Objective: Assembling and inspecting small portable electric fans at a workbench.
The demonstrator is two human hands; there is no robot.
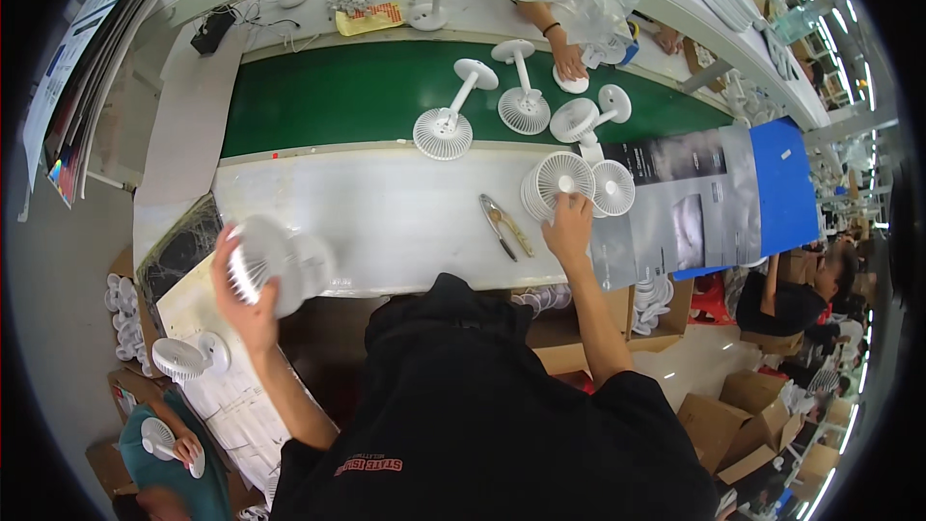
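1. Nearest, off the desk's [386, 222] left front, our left grip [249, 318] is partly open, curved around the head of a white fan [262, 260], thumb on the near side, fingers along the far-left rim. The fan is blurred, so we can't tell exactly how firmly it is held.
2. We'd judge this fan light and stiff, its smooth plastic a little slippery and its thin grille ribs easy to crack. We should take hold by the solid rim or stem and avoid squeezing the ribs.
3. On the desk, a pair of pliers [495, 216] lies between our two grips, touched by neither.
4. Farther right, our right grip [569, 222] is loosely bent, fingertips on the lower edge of a round white grille [562, 174]; we can't tell whether they pinch it. A second grille [613, 188] sits just beside. Both look light and rigid, best lifted by the outer ring.
5. Beyond, more white fans [444, 133] lie on the green belt [318, 96], near a co-worker's hand [570, 62].
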